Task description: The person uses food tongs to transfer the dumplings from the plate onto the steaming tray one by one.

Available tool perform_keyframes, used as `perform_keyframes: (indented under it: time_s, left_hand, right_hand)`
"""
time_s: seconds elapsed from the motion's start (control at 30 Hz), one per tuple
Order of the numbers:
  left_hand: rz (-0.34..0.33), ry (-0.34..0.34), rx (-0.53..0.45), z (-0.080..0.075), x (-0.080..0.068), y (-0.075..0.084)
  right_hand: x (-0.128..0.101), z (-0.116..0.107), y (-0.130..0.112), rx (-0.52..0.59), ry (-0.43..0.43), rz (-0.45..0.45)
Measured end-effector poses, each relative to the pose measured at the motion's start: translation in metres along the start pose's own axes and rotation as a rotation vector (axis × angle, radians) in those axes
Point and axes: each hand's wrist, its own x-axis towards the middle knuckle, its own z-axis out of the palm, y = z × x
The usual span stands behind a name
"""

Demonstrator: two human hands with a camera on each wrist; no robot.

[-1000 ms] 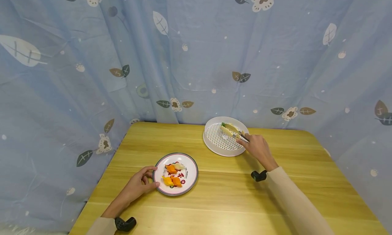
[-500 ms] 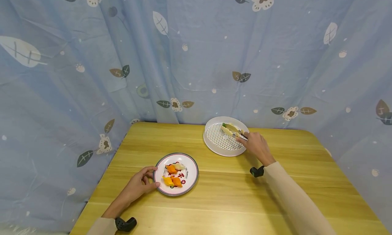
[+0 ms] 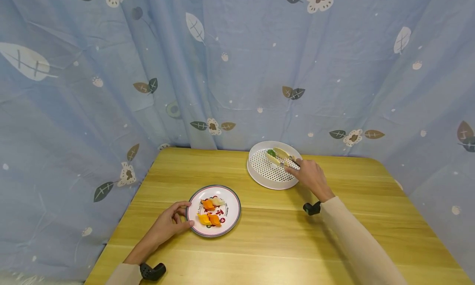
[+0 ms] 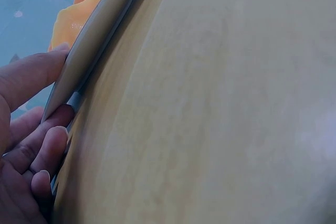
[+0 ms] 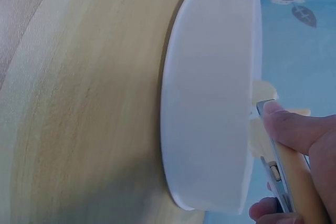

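My left hand (image 3: 167, 225) pinches the left rim of a white plate (image 3: 231, 210) between thumb and fingers. On the plate lie dumpling-shaped pieces: an orange one (image 3: 208, 204) beside a whitish one (image 3: 217, 201), and a yellow one (image 3: 203, 219) beside another orange one (image 3: 215, 220). At the back, my right hand (image 3: 311, 178) holds food tongs (image 3: 283, 154) with pale tips over a round white steamer tray (image 3: 257, 177) with a perforated floor. The tong tips stand apart around a small green piece (image 3: 271, 152) in the tray. In the right wrist view the tray's wall (image 5: 210, 98) hides that piece.
Both things stand on a wood-grain table (image 3: 259, 252), the tray near its back edge. A blue patterned curtain (image 3: 245, 70) hangs behind and along the sides. A black device (image 3: 153, 272) is strapped to each wrist.
The tongs have spread apart at the tips, and the green piece between them shows more fully. My left hand and the plate have stayed in place.
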Motion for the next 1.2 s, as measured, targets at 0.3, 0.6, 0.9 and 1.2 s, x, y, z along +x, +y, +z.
perform_keyframes:
  time_s: [0.3,0.6,0.9,1.2]
  left_hand:
    - [0.0,-0.005,-0.012,0.0,-0.001,0.002]
    - [0.005,-0.007,-0.027,0.0,-0.001,0.0]
    - [-0.001,-0.007,-0.022,0.0,-0.003,0.002]
    - [0.013,-0.011,-0.022,0.0,-0.001,0.0]
  right_hand:
    - [-0.01,-0.009,-0.01,0.025,0.044,-0.06]
    - [-0.026,-0.011,-0.033,0.095,0.058,-0.102]
    - [-0.04,-0.013,-0.057,0.114,0.068,-0.149]
    - [-0.056,-0.011,-0.078,0.139,0.048,-0.204]
